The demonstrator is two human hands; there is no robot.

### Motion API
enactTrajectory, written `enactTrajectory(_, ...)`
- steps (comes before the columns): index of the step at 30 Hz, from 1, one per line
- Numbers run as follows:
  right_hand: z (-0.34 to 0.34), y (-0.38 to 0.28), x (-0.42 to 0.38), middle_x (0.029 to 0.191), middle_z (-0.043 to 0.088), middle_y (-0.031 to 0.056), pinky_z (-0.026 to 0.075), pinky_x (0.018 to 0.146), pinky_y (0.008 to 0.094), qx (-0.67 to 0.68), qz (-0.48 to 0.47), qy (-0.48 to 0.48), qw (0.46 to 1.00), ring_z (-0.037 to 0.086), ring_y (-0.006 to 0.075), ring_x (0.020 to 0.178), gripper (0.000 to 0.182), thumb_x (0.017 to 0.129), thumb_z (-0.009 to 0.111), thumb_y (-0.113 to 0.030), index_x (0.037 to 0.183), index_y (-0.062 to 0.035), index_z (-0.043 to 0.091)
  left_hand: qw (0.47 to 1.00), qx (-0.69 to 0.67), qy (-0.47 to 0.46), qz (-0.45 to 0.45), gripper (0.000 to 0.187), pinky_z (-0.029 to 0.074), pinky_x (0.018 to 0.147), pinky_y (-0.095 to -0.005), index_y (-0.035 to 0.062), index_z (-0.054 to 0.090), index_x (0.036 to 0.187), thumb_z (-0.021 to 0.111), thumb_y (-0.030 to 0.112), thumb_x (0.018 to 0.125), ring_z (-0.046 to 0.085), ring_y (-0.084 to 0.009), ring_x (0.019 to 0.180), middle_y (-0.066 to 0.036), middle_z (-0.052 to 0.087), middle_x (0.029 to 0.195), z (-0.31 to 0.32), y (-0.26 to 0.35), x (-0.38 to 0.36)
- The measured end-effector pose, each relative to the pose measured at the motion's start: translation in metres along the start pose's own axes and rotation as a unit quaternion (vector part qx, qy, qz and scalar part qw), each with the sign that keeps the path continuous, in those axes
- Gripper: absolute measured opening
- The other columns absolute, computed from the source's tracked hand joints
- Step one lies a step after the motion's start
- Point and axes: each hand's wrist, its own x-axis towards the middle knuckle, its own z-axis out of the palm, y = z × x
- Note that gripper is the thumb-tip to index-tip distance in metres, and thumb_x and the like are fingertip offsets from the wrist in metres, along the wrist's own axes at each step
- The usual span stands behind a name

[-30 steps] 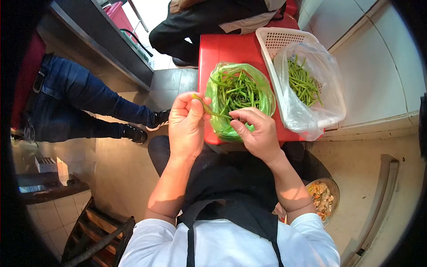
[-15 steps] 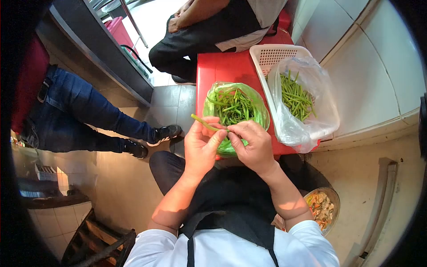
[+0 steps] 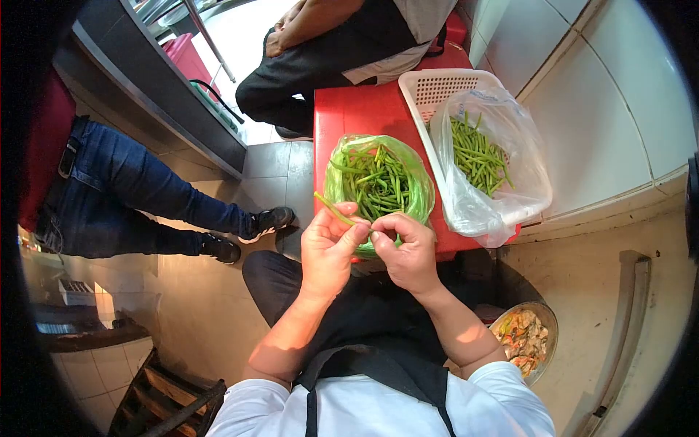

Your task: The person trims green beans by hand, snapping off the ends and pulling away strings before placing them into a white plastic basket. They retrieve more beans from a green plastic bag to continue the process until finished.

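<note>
Between the fingers of my left hand [image 3: 328, 251] is a green bean [image 3: 333, 208], its upper end sticking out to the upper left. My right hand [image 3: 406, 255] is closed in a pinch at the bean's other end, the thumbs near each other. That lower end is mostly hidden by my fingers. Just beyond both hands, a green plastic bag [image 3: 422, 182] stands open with many green beans inside. To its right, a clear plastic bag [image 3: 529, 156] holding more green beans lies in a white plastic basket [image 3: 419, 86].
Both bags rest on a red bench [image 3: 348, 115]. A seated person [image 3: 306, 65] in dark trousers is at its far end. Another person in jeans [image 3: 145, 171] stands at left. By my right elbow is a round container [image 3: 546, 320] of food scraps. A tiled wall [image 3: 604, 109] runs along the right.
My right hand has shifted slightly left and down, its fingers curled more tightly at the bean's end. The left hand still holds the bean. The whole view has shifted a little.
</note>
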Motion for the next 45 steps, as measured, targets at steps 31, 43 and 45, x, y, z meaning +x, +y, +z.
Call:
enactTrajectory(31,-0.009,-0.034,0.021,0.095,0.066,0.0073,0.049,0.076,0.0407,-0.217,-0.255,-0.057,0.941,0.065,0.0289,0.088,0.025,0.082,0.073,-0.006,0.107,-0.0087,0.071,0.995,0.008,-0.019,0.1,0.017,0.048,0.095,-0.0301,0.0028,0.065,0.108,0.073,0.006,0.094,0.06,-0.0132,0.108,-0.01,0.06,0.125,-0.012,-0.002,-0.007)
enactTrajectory(43,-0.125,-0.039,0.062,0.103,0.068,0.011,0.053,0.083,0.0342,-0.394,-0.122,0.269,0.87,0.065,0.0224,0.089,0.019,0.085,0.076,-0.003,0.103,-0.0009,0.069,0.991,0.038,0.015,0.127,0.054,0.049,0.09,-0.0255,0.0005,0.05,0.142,0.071,-0.001,0.092,0.058,-0.01,0.099,-0.007,0.06,0.128,-0.012,0.002,-0.005)
enactTrajectory(45,-0.108,-0.034,0.048,0.103,0.067,0.0121,0.053,0.083,0.0344,-0.343,-0.149,0.263,0.889,0.065,0.0239,0.09,0.02,0.084,0.076,-0.002,0.103,-0.0012,0.07,0.988,0.04,0.046,0.145,0.052,0.049,0.091,-0.0258,-0.0004,0.05,0.141,0.068,-0.004,0.092,0.059,-0.0095,0.098,-0.008,0.061,0.126,-0.018,0.001,-0.002)
